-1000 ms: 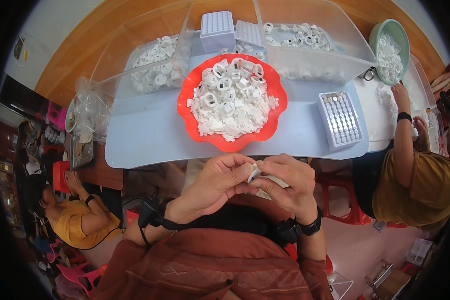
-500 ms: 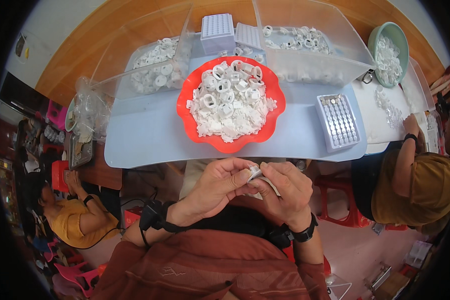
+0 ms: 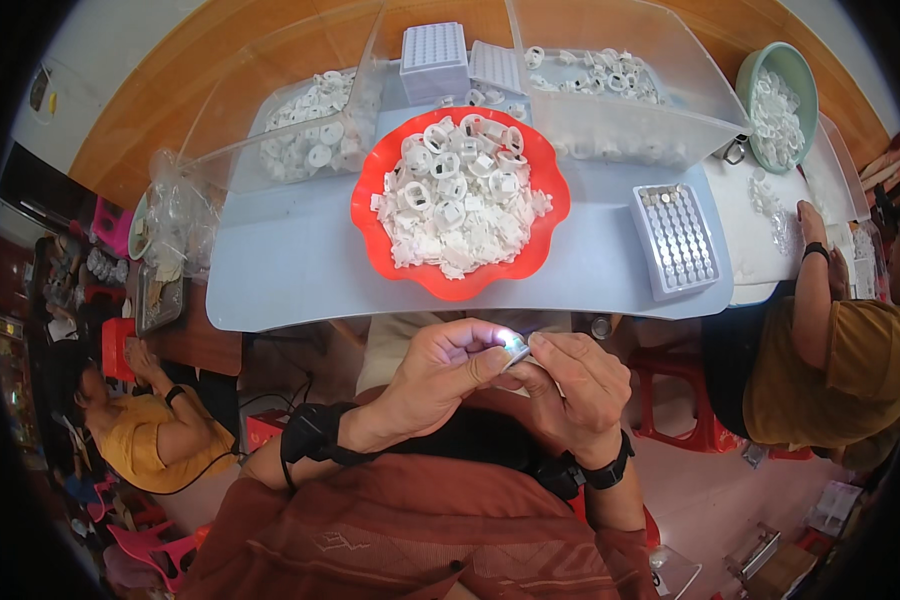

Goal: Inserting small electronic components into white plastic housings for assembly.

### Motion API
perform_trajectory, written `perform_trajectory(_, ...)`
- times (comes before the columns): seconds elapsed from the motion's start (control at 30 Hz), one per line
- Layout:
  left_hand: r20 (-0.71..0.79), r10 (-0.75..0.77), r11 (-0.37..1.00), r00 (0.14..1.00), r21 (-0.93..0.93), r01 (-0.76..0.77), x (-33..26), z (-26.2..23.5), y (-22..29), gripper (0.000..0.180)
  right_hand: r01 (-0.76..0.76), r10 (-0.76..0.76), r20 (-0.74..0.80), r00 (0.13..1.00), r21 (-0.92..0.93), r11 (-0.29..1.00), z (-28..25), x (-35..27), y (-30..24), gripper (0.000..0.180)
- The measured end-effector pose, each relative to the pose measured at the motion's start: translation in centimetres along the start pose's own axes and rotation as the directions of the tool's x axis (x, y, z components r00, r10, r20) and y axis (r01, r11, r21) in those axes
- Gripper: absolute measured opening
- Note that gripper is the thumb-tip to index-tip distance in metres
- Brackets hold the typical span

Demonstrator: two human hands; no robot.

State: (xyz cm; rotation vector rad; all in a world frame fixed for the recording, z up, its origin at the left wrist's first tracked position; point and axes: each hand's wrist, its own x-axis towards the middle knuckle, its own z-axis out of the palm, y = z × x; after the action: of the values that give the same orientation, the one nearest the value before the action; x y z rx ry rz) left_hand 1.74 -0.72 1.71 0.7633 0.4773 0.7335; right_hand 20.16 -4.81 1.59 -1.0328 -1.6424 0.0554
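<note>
In front of my body, just below the table's near edge, my left hand (image 3: 435, 372) pinches a small white LED light (image 3: 514, 347) between thumb and fingers. The light glows bright bluish white. My right hand (image 3: 580, 388) is closed on the right side of the same piece, thumb and forefinger against it; its underside is hidden by the fingers. Beyond my hands stands a red scalloped bowl (image 3: 367, 225) heaped with white plastic parts, some of them rings with small dark pieces inside.
A white tray (image 3: 656, 283) of round silver cells lies on the right of the blue table (image 3: 290, 270). Clear bins (image 3: 630, 135) (image 3: 220, 165) with white parts and stacked trays (image 3: 434, 75) stand behind. Co-workers sit left and right; a green basin (image 3: 812, 100) is far right.
The small light in my hands has lit up; before it was dark. My hands have shifted only slightly. The co-worker's hand at the right has moved away from me.
</note>
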Motion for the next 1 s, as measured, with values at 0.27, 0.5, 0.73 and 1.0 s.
perform_trajectory(0.27, 0.003, -0.019, 0.999, 1.0, 0.033, 0.019, 0.1, 0.0, 0.4, 0.022, -0.013, 0.013, 0.008, 1.0, 0.025, 1.0, -0.1, 0.0, 0.2, 0.03)
perform_trajectory(0.5, -0.049, -0.044, 0.999, 0.998, -0.002, 0.043, 0.1, 0.1, 0.3, 0.021, 0.052, -0.053, -0.032, 0.998, -0.026, 0.998, 0.0, -0.1, -0.2, 0.032)
perform_trajectory(0.73, -0.075, -0.009, 1.0, 0.997, -0.023, 0.008, 0.2, 0.3, 0.1, 0.02, 0.104, -0.104, -0.007, 0.995, -0.056, 0.993, 0.5, -0.2, -0.5, 0.033)
perform_trajectory(1.0, -0.111, 0.057, 0.998, 0.992, -0.018, -0.059, 0.6, 1.3, 0.1, 0.019, 0.156, -0.142, 0.093, 0.985, -0.17, 0.973, 0.3, -0.6, -0.7, 0.029)
